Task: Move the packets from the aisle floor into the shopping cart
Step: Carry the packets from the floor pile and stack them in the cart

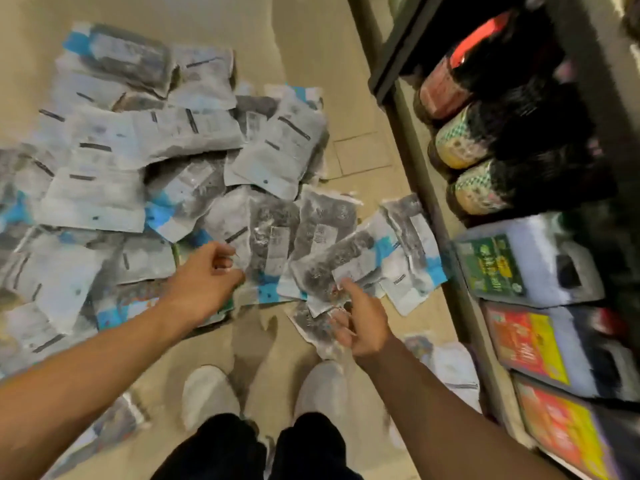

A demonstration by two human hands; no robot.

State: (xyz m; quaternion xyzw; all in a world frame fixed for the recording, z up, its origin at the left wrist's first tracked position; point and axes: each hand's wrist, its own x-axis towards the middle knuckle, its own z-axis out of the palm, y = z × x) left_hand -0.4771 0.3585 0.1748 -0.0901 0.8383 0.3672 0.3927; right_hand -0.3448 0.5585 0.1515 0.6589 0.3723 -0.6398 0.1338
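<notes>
Several clear-and-white packets [166,140] with blue corners and dark contents lie in a heap on the beige aisle floor. My left hand [207,275] hovers over the near edge of the heap, fingers curled and apart, touching the edge of one packet [239,230]. My right hand [360,320] pinches a packet [329,271] between thumb and fingers at the heap's near right side. The view is blurred. No shopping cart is in view.
A store shelf [450,237] runs along the right, with dark jars [460,140] above and boxed goods [519,265] below. My two white shoes [207,393] stand on the bare floor just below the heap. A stray packet [453,365] lies by the shelf base.
</notes>
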